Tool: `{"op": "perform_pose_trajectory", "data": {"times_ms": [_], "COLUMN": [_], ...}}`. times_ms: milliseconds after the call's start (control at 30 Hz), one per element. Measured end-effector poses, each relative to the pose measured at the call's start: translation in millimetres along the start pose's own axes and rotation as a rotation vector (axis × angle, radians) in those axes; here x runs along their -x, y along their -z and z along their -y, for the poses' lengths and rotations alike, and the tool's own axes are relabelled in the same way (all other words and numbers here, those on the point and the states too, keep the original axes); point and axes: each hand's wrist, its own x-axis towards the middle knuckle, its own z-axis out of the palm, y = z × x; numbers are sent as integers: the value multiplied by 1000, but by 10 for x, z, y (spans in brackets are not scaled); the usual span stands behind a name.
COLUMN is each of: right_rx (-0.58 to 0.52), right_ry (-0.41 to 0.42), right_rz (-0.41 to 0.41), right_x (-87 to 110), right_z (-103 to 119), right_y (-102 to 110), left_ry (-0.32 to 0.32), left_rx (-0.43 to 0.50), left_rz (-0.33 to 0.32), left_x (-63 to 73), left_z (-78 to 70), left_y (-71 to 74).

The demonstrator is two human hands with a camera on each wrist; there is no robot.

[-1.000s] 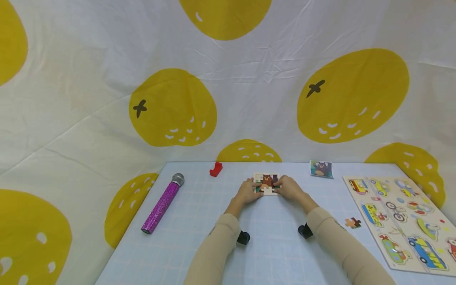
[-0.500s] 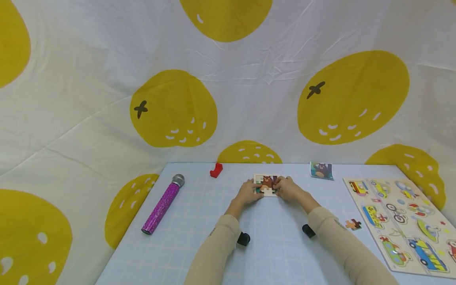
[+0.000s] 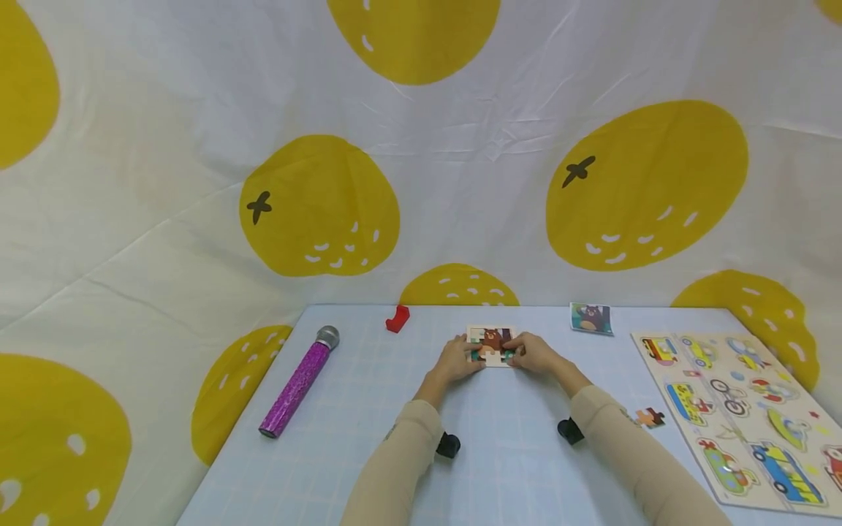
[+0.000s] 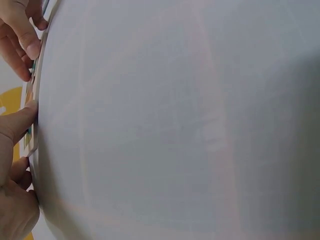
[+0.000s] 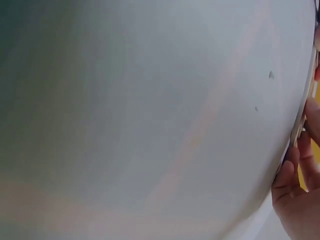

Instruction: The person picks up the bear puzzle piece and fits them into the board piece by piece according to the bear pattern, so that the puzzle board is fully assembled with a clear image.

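A small bear jigsaw puzzle (image 3: pixel 492 340) in a pale frame lies near the back of the table, with a pale gap at its bottom middle. My left hand (image 3: pixel 454 359) holds the frame's left side, the thumb over the near edge, as the left wrist view (image 4: pixel 19 122) also shows. From the other side my right hand (image 3: pixel 538 356) reaches over the puzzle's right part, its thumb and fingers pinching at a piece there that they mostly hide. A loose puzzle piece (image 3: pixel 650 417) in orange and dark brown lies to the right, beside the right forearm.
Back right lies a bear picture card (image 3: pixel 590 319). A large vehicle peg puzzle board (image 3: pixel 717 432) covers the table's right side. On the left are a purple glitter microphone (image 3: pixel 296 387) and a small red block (image 3: pixel 397 319). A patterned curtain (image 3: pixel 460 197) hangs behind the table.
The right hand's fingers have shifted slightly over the right part of the puzzle. The left hand stays at the frame's left side. The head view has tilted up a little.
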Motion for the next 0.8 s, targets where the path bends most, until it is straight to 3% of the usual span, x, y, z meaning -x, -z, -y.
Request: {"op": "perform_pose_trajectory", "data": {"times_ms": [233, 800], "right_rx": [-21, 26], "right_ry": [-37, -37], "right_rz": [-15, 82], "right_x": [-16, -52], "right_z": [-19, 69], "right_y": [14, 81], "left_ry": [-23, -29], "left_rx": [17, 35], "left_rz": [-20, -11], "left_x": [13, 17], "left_z": [2, -8], "left_y": [8, 40]}}
